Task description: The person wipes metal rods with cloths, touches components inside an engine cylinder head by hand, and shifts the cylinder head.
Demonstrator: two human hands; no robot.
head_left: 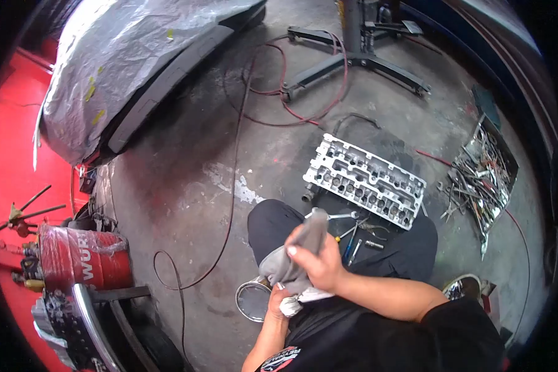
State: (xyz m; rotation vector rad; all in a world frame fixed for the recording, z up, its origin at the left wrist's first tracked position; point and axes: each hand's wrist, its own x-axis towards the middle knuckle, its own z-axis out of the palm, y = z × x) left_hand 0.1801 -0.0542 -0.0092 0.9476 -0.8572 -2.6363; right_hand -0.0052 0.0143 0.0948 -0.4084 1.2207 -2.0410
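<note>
From my remote seat I steer by the red drum (105,263) (lettered in white, I notice). Beyond it I see a wrinkled silvery sheet (124,62). Right of the drum, a thin hose (234,192) trails in loops, and farther off rises a wheeled stand (353,56). On its near side, a chrome bar (88,316) curves.

From my remote seat I had the cloth (278,265) in the left hand (278,301) and right hand (323,265), 1 cylinder head (371,181) on the floor (180,198) ahead, 1 tray (506,152) of tools (476,186) to its right, 1 drum (84,257) far left, 1 stand (354,49) beyond.
</note>
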